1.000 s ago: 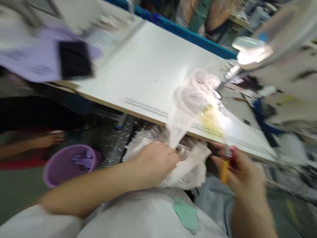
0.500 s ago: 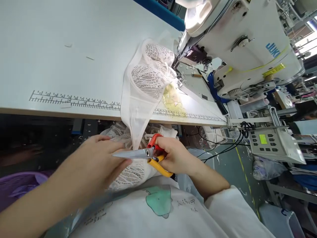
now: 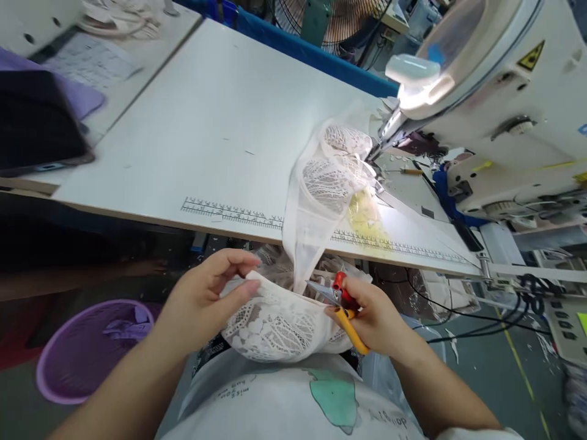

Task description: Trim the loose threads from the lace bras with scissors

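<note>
My left hand (image 3: 206, 299) pinches the upper edge of a white lace bra (image 3: 275, 327) over my lap. In my right hand (image 3: 378, 315) is a pair of scissors (image 3: 347, 330) with one red and one yellow handle. Their blades point left, just above the bra's edge and beside the tip of a hanging white fabric piece. That piece belongs to a second lace bra (image 3: 325, 183), which lies on the table and runs up to the sewing machine's needle area. My right fingers also sit close against the lap bra's edge; whether they grip it is hidden.
A white sewing machine (image 3: 481, 98) with a lit lamp stands at the right of the white table (image 3: 192, 140), which has a printed ruler along its front. A purple basket (image 3: 92, 348) holds cloth at lower left. A dark tablet (image 3: 39, 122) lies at far left.
The view has swung left. My left hand has come away from the scissor blades and now holds the lap bra's edge, which is lifted and spread. The scissors stay in my right hand.
</note>
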Demonstrator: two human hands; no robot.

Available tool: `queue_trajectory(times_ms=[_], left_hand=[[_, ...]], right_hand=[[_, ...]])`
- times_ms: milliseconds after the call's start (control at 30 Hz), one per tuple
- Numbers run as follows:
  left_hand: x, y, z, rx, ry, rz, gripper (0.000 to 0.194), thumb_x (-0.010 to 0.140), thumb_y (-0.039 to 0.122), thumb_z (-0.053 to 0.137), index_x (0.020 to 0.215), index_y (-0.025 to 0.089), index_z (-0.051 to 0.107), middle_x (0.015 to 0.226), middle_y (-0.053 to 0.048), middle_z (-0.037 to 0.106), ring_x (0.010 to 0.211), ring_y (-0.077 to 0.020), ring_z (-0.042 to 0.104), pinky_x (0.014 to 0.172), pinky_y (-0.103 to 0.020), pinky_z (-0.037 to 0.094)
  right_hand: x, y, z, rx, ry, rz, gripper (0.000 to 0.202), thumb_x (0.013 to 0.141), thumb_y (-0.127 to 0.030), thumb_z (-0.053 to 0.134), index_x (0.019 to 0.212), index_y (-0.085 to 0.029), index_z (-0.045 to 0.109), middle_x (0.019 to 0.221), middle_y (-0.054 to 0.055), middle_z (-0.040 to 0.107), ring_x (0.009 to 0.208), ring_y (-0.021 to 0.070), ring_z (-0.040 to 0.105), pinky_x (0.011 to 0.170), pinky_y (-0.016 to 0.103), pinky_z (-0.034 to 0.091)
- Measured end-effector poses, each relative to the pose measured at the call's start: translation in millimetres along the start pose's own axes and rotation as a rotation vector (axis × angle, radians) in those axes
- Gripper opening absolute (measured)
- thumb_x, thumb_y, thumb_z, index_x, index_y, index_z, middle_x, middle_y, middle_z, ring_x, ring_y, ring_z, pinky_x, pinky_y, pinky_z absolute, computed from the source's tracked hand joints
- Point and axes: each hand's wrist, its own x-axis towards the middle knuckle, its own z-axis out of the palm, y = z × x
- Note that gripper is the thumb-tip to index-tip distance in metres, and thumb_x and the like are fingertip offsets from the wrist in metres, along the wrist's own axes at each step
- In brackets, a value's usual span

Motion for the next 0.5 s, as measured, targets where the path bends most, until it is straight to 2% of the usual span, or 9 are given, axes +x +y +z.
queue_trajectory(times_ms=[133,267,500], left_hand=[[0.7,0.2,16.1,-0.203,0.092,-0.013,0.022,0.074,0.024,0.061,0.095,0.024,0.052,0.075,0.002,0.061,0.064,-0.0119,0.060,0.053,-0.019,0.051],[0.6,-1.4,22.3,-0.189,0.163,0.021,0.021,0.074,0.019,0.061,0.091,0.023,0.050,0.073,0.002,0.061,0.059,-0.0100,0.059,0.050,-0.018,0.050],[-0.6,-8.1,18.4,-0.236,0.160,0.100,0.007,0.073,0.019,0.061,0.078,0.020,0.057,0.098,-0.005,0.062,0.080,-0.0151,0.061,0.060,-0.023,0.051]], right_hand=[[0.5,1.7,2.7,-0.055,0.016,0.112,0.023,0.071,-0.019,0.054,0.060,-0.019,0.033,0.059,-0.003,0.040,0.054,0.0088,0.032,0.046,0.021,0.027],[0.9,0.1,5.6,0.004,0.038,0.195,0.017,0.073,-0.027,0.055,0.064,-0.019,0.042,0.064,0.000,0.047,0.059,0.0125,0.041,0.051,0.024,0.034],[2.3,-2.8,10.4,0.025,0.069,0.229,0.018,0.073,-0.031,0.058,0.067,-0.018,0.047,0.066,0.001,0.050,0.061,0.0136,0.045,0.053,0.025,0.038]])
